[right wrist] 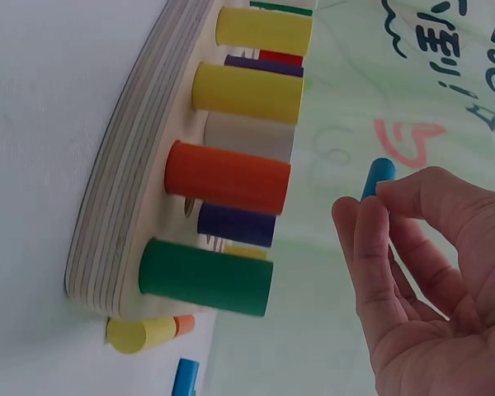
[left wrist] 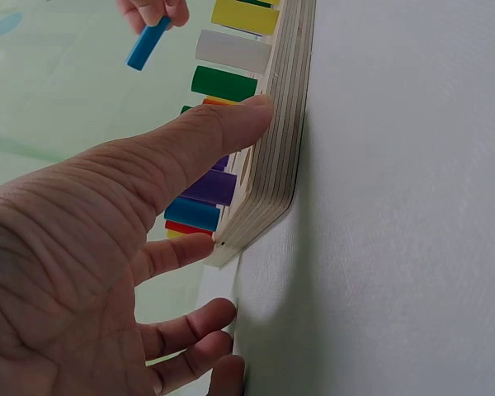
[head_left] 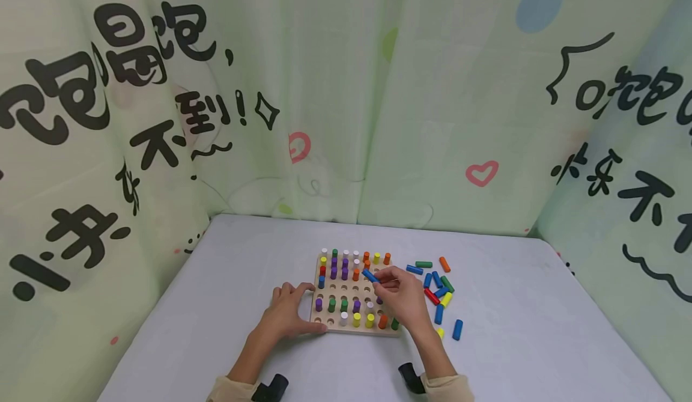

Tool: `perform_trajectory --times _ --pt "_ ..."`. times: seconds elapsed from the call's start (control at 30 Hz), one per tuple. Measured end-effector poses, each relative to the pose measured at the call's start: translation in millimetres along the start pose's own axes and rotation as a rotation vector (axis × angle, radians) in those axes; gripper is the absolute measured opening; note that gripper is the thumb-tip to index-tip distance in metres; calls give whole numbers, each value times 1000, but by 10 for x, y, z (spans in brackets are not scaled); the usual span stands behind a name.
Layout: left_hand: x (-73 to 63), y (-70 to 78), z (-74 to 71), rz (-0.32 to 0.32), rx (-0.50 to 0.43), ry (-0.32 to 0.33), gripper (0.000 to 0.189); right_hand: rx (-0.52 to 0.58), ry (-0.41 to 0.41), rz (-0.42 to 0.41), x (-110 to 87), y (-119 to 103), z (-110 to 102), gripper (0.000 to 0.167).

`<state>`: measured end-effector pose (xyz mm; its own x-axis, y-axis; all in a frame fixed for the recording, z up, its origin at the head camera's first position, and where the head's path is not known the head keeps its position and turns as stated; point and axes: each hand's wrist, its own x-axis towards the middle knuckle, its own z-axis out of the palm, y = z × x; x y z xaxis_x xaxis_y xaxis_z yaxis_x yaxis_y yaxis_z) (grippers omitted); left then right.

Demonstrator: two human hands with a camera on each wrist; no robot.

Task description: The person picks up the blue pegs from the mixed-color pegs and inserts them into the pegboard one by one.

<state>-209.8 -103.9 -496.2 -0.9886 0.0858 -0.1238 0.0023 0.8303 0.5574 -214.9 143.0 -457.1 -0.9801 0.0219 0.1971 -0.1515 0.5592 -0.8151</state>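
A wooden pegboard (head_left: 357,331) stands on the table with rows of coloured pegs upright in its holes. My left hand (head_left: 286,315) is at the board's left side, thumb (left wrist: 243,120) on the near edge and index finger touching the left edge. The other left fingers are spread and hold nothing. Over the board's right half my right hand (head_left: 402,297) pinches a blue peg (head_left: 370,276) between thumb and fingertips. That peg is tilted and apart from the board in the right wrist view. Part of the board's right side is hidden behind the right hand.
Several loose pegs lie right of the board, among them a red peg (head_left: 431,296), an orange peg (head_left: 444,264) and a blue peg (head_left: 458,330). The white table (head_left: 519,306) is enclosed by a printed curtain (head_left: 411,119) behind and at both sides.
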Motion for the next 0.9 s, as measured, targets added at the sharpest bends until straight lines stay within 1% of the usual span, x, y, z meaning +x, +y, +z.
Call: perform_trajectory --times 0.17,0.37,0.57,0.9 --pt "3 2 4 -6 -4 -5 85 37 -27 -22 12 -6 73 15" --pt "-2 5 -4 -7 -6 -13 86 48 -55 -54 23 1 142 15" --pt "-5 11 -13 8 -7 -12 85 31 -63 -58 26 20 199 13" --pt "-12 24 -17 -1 -10 -12 86 -15 -82 -52 54 46 270 10"
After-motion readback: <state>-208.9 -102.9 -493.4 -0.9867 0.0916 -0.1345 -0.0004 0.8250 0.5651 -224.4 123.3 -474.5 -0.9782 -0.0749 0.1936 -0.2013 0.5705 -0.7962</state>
